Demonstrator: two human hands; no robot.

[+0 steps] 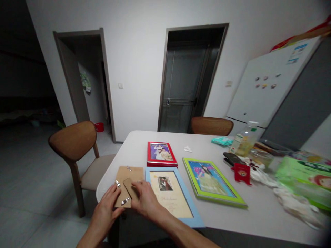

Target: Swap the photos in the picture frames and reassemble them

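A brown photo frame backing board (pixel 120 174), with metal clips and a fold-out stand piece, lies at the near left corner of the table. Around its left and lower edge my left hand (pixel 108 202) is closed, fingers on top and thumb at the near side. My right hand (pixel 145 200) grips the board's right side by the stand piece, its fingertips partly hidden. Right beside it rests a light blue photo frame (pixel 184 194) with a printed sheet, partly covered by my right forearm. Behind sits a red photo frame (pixel 149 154); a green photo frame (pixel 219 200) lies farther right.
On the white table (pixel 170 136) are a tissue scrap (pixel 188 149), a teal packet (pixel 221 141), a bottle (pixel 243 141), a dark phone-like object (pixel 232 158), a red card-like item (pixel 242 173) and a green tissue pack (pixel 300 179). Wooden chairs (pixel 73 141) stand at the left and behind.
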